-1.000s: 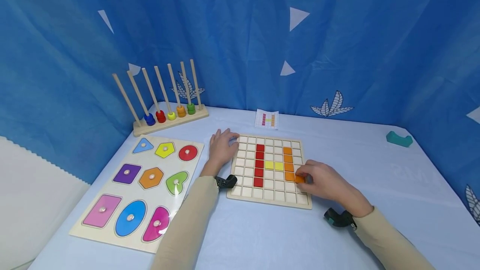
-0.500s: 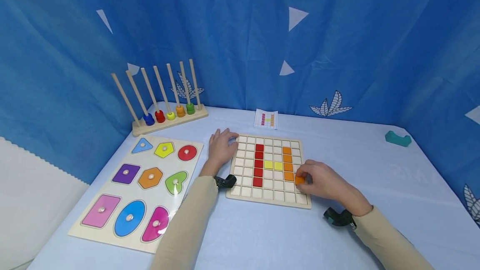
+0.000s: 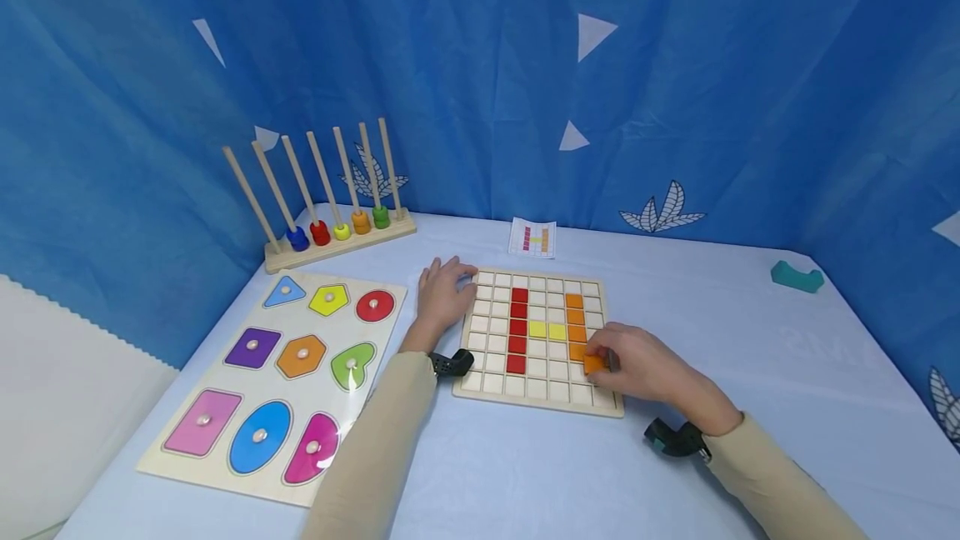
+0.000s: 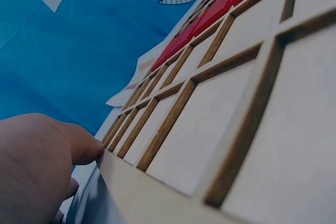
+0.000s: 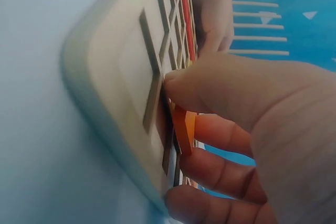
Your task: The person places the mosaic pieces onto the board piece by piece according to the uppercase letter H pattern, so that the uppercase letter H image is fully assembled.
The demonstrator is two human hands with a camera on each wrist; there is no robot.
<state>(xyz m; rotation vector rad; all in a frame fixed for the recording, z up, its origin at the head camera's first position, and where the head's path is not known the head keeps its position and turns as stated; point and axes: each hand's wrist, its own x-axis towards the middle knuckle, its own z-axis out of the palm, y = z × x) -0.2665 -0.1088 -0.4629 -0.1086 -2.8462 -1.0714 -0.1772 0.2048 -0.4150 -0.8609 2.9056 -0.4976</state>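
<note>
A wooden grid board lies on the table with a red column of tiles, two yellow tiles and an orange column of tiles in its squares. Between thumb and fingers my right hand pinches an orange tile at the lower end of the orange column. The right wrist view has that orange tile tilted on edge against the grid, the thumb tip on the board. My left hand rests at the board's upper left corner, fingers stretched forward, one fingertip on the rim.
A small pattern card lies behind the board. To the left is a shape puzzle board with knobbed pieces, and behind it a peg stand with coloured rings. A teal curved block sits at the far right.
My right hand has shifted slightly left and toward me with the orange tile, now under the orange column's lower end. My left hand stays in place.
</note>
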